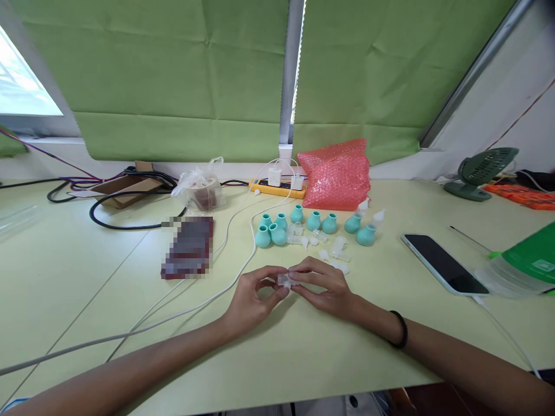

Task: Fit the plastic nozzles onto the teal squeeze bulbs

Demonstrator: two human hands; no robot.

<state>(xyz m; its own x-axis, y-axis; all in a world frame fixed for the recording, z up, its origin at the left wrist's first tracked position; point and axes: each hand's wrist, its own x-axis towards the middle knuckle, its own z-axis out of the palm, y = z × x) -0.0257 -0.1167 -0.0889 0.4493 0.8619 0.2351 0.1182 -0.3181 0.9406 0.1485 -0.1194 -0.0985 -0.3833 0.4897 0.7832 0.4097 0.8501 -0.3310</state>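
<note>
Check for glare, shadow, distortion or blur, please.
Head view: window at upper left is blown out; soft shadow falls below the left hand; the translucent piece it shares with the right hand shows little detail; right window frame slants, probably wide-angle distortion; dark-red item is pixelated.

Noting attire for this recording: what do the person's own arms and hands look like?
The left hand and right hand are ungloved, the visible forearms sleeveless. A narrow black wristband circles the right wrist; none shows on the left.

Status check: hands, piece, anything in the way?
Left hand and right hand both pinching one clear piece. Loose clear parts and teal bulbs just beyond. White cable left of piece, not touching it.
</note>
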